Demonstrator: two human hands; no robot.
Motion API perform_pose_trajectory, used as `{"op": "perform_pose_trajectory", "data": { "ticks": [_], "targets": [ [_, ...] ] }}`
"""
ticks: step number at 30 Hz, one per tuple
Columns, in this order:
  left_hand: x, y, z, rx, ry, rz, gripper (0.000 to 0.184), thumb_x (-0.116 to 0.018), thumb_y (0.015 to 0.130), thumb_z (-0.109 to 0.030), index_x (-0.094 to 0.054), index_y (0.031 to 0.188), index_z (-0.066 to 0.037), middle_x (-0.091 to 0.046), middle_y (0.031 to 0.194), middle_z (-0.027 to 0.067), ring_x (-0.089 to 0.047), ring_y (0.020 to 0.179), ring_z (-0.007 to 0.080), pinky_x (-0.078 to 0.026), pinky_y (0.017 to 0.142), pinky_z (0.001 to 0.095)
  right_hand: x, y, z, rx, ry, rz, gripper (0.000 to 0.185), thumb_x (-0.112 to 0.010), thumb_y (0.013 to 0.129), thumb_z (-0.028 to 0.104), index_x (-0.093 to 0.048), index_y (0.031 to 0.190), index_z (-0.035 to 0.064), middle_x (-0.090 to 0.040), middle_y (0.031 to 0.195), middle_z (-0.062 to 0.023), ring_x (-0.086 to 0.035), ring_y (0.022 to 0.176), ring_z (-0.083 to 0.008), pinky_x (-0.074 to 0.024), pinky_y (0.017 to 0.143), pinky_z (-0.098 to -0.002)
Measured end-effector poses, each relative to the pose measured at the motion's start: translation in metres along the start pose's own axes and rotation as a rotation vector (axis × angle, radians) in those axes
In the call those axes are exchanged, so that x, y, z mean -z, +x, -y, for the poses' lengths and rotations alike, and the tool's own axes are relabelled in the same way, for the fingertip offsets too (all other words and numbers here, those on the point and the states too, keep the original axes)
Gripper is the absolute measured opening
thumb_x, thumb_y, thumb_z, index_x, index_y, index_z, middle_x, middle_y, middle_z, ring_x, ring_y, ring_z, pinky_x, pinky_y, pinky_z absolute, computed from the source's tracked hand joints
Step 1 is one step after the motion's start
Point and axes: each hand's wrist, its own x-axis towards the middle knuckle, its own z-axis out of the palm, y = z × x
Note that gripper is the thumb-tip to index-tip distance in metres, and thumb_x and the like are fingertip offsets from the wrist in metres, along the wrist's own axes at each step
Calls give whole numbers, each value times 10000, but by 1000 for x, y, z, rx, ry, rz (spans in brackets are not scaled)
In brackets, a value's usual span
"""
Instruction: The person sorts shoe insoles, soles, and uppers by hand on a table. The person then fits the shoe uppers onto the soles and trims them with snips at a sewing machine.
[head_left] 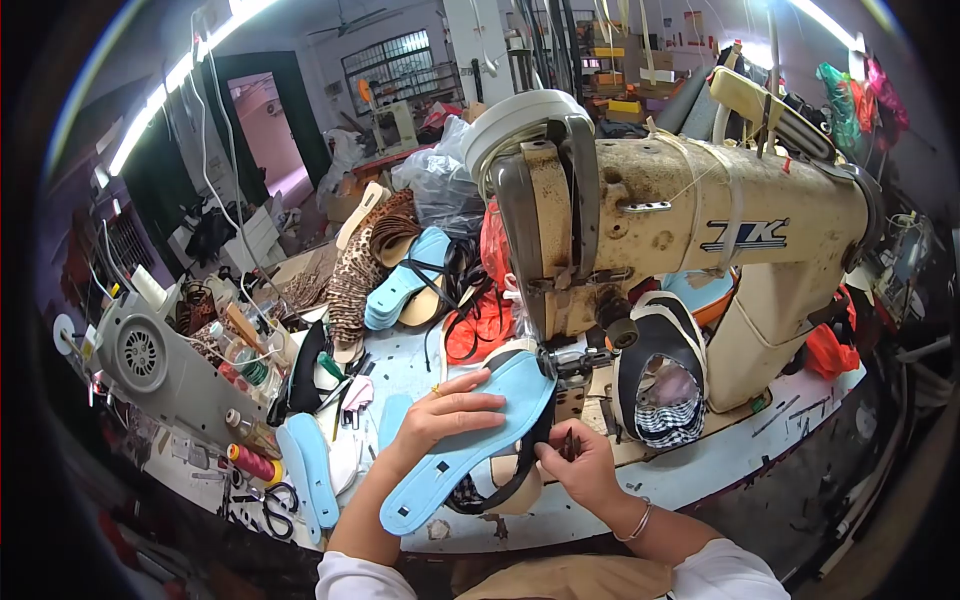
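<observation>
A light blue insole (470, 450) lies slanted in front of the sewing machine (660, 200), its upper end at the needle area. My left hand (450, 415) rests on top of it, fingers together and pressing it. Dark straps and a beige piece (515, 495) show beneath the insole. At its right edge my right hand (580, 460) is closed in a pinch on a small dark thing, too small to name, beside a black strap. Right of the needle area stands a black shoe piece (660, 385) with a checked part.
Scissors (280, 510), a red thread spool (255, 462) and more blue insoles (310, 470) lie at left, near a grey machine housing (150, 350). Leopard-print pieces (350, 290), blue soles (410, 280) and red bags (480, 325) are piled behind.
</observation>
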Motion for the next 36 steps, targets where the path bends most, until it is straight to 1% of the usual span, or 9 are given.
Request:
{"op": "perform_pose_trajectory", "data": {
  "ticks": [9, 11, 24, 33, 35, 36],
  "targets": [
    [1, 1, -4, 15, -6, 0, 284, -651, 708, -93, -693, 988, -122, -642, 1093, 46, -502, 1182, 294, -419, 972, 400, -2, -1, 5, -5, 7, -9, 95, -649, 806, 49, -555, 798, 39, -522, 675, 52, -471, 568, 2, -383, 484, -166],
    [2, 2, -4, 21, -6, -2, 285, -651, 708, -93, -693, 989, -122, -642, 1093, 45, -502, 1182, 292, -420, 972, 400, -2, 1, 6, -6, 11, -21, 135, -687, 777, 48, -554, 797, 62, -488, 648, 79, -395, 552, 13, -317, 475, -159],
    [1, 1, -1, 17, 8, 15, 281, -638, 717, -92, -690, 993, -113, -640, 1097, 39, -501, 1182, 284, -421, 972, 392, 0, 0, 6, -11, 40, -15, 136, -687, 776, 48, -556, 814, 59, -505, 668, 71, -407, 562, 9, -330, 487, -159],
    [-1, 4, -7, -10, 56, -18, 278, -629, 721, -98, -688, 991, -122, -643, 1085, 36, -515, 1166, 286, -436, 953, 393, 1, 0, 4, -8, -15, -29, 133, -683, 776, 37, -555, 809, 57, -496, 656, 72, -406, 561, 6, -335, 485, -165],
    [-1, 4, -8, -8, 57, -24, 275, -624, 724, -99, -688, 990, -124, -643, 1083, 35, -515, 1166, 285, -437, 951, 393, 2, 0, 6, 28, -40, -15, 98, -656, 801, 57, -560, 799, 39, -506, 653, 64, -444, 559, 10, -359, 477, -164],
    [0, 4, -8, -5, 67, -17, 273, -620, 726, -98, -688, 989, -123, -643, 1083, 35, -514, 1166, 285, -437, 951, 392, 1, 1, 7, 31, -39, -13, 98, -656, 801, 57, -560, 799, 39, -506, 653, 64, -444, 559, 10, -359, 477, -164]
  ]
}}
